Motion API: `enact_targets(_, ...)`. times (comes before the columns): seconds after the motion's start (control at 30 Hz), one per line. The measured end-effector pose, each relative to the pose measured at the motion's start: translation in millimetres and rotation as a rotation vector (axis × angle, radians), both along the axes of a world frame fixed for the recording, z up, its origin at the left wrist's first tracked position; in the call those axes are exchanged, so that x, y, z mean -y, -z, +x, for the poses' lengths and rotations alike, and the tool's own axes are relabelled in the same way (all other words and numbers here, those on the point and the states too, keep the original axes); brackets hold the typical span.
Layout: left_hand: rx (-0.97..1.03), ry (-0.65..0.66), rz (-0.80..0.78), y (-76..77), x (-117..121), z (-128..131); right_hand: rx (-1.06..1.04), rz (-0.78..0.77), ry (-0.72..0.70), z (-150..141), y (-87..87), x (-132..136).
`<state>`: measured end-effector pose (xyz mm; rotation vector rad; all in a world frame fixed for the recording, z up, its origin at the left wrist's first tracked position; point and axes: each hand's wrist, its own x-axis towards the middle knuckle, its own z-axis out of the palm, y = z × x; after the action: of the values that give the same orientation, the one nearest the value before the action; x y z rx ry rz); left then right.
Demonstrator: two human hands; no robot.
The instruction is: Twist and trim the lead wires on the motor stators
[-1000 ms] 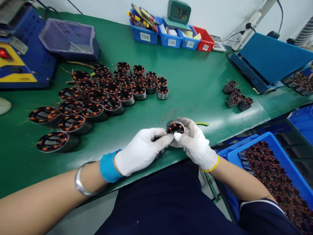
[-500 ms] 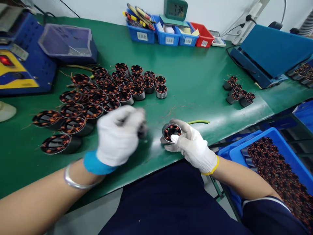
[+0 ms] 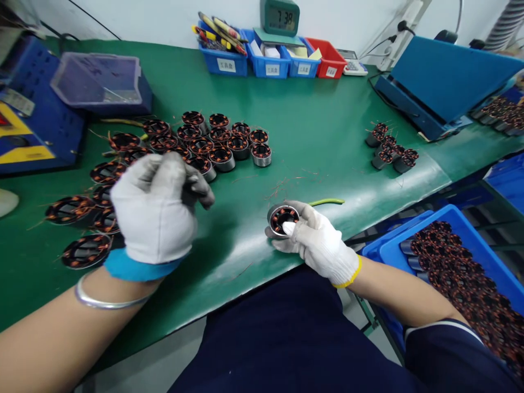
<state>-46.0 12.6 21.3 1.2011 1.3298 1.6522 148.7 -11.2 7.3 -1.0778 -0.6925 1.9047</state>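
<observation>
Right hand (image 3: 314, 238) pinches copper-wound ring (image 3: 277, 220), frame centre. Left hand (image 3: 154, 210) curled, centre-left; cannot tell if gripping.

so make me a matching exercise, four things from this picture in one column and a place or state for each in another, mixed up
Column one
1. digital clock
2. red bin
3. tilted copper-wound ring
4. large blue crate

Column two
A. in the right hand
B. at lower right, beside the green bench
C. between a blue bin and the calculator
D. showing 7 38

Pairs: 1-D, 2-C, 3-A, 4-B
</observation>
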Motion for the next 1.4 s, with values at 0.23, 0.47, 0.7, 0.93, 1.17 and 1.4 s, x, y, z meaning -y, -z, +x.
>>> enact_targets(0.23,-0.599,0.394,-0.187,21.9,17.6,27.4,0.046,0.158,-0.115,-5.1,2.0,6.8)
enact_targets(0.47,-0.689,0.737,-0.233,20.3,-8.0,-6.3,1.059,0.695,-0.461,13.2,1.0,4.8)
enact_targets(0.7,-1.083,0.843,-0.12,27.8,-15.6,-11.5,1.466,1.014,-0.438,8.6,17.6,-8.3)
enact_targets(0.93,-0.711,0.696,-0.103,44.3,-13.3,9.7,1.504,1.067,-0.434,-0.7,24.0,-12.5)
enact_targets(1.17,-0.064,0.283,-0.312,36.8,-21.2,1.5,1.483,1.101,-0.39,-0.9,28.9,-9.3)
enact_targets(1.4,-0.288,0.443,-0.388,26.8,-6.2,18.7,1.494,1.12,-0.39,0.2,27.8,-10.2)
